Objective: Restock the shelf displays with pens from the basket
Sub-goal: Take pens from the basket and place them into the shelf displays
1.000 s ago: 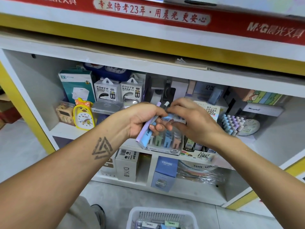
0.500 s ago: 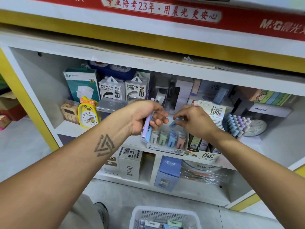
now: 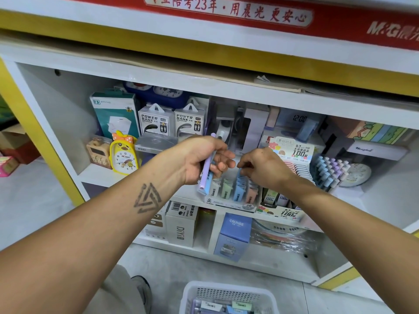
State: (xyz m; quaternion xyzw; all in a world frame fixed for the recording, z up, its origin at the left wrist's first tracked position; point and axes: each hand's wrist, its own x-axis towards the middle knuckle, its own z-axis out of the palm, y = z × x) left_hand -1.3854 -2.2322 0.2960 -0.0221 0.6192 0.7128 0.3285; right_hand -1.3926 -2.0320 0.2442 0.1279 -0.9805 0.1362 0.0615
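Pens are gripped in the left hand — a blue pen is pinched by the right hand over the display.

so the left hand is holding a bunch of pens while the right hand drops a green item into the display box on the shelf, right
Not quite: the item the right hand pinches over the display box is blue, not green, as the head view shows. The rest holds: the left hand grips a bunch of pens, and the box sits on the shelf.

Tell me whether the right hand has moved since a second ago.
Yes. The right hand has dropped away from the left hand toward the pen display tray.
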